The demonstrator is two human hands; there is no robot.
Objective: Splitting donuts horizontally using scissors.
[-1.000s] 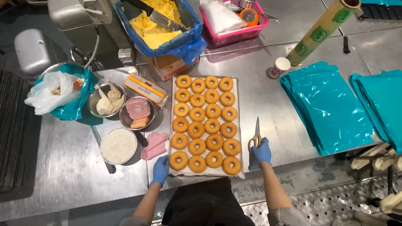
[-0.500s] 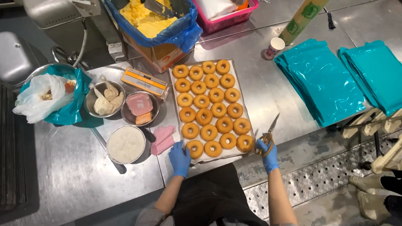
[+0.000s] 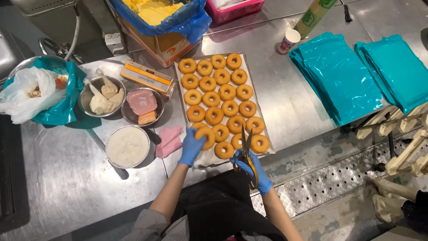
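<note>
Now the left hand (image 3: 191, 146) has moved from the tray's near edge onto a donut (image 3: 206, 135) in the near-left corner and is closed around it, lifting it a little. Half a second ago it only rested there. The right hand (image 3: 250, 168) grips yellow-handled scissors (image 3: 245, 149) with the blades open and pointing up, over the tray's near edge — close to the picked donut, so the two can meet. The tray (image 3: 256, 91) of donuts lies on the steel counter (image 3: 58, 178), with bowls — one holding white cream (image 3: 128, 146) — just to its left.
</note>
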